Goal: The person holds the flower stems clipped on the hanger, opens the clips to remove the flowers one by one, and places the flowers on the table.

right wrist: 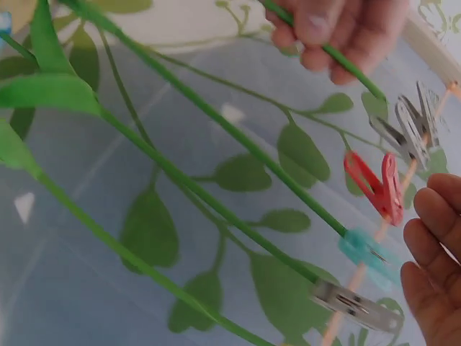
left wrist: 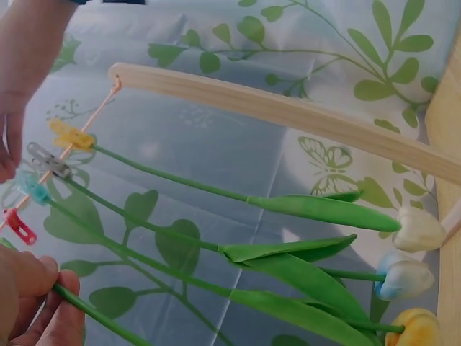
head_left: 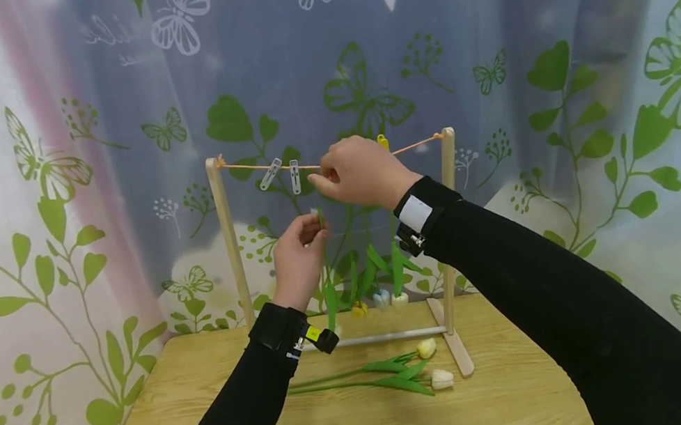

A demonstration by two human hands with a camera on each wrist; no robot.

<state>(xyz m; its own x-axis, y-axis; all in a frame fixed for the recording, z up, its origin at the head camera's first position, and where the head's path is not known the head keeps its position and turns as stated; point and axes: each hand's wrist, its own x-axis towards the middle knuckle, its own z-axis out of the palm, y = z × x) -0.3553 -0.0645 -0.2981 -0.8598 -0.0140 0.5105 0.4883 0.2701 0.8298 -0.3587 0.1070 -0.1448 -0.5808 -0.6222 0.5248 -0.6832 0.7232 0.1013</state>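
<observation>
Stem point(left wrist: 101, 315), slim and green, is pinched in the left hand point(head_left: 298, 258), while above that grip the right hand point(head_left: 367, 171), relaxed and empty, hovers beside a red plastic clothespin point(right wrist: 391, 192) on orange cord point(right wrist: 358, 275).

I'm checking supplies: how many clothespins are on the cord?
6. From the right end of the cord: yellow clothespin, gray clothespin, teal clothespin, each gripping a stem; red clothespin; two more gray clothespins. The right hand hides some from the head view.

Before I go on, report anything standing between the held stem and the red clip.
Nothing visible blocks the stem, held in the left hand, from the red clip; two gray clips hang near the stem's tip.
</observation>
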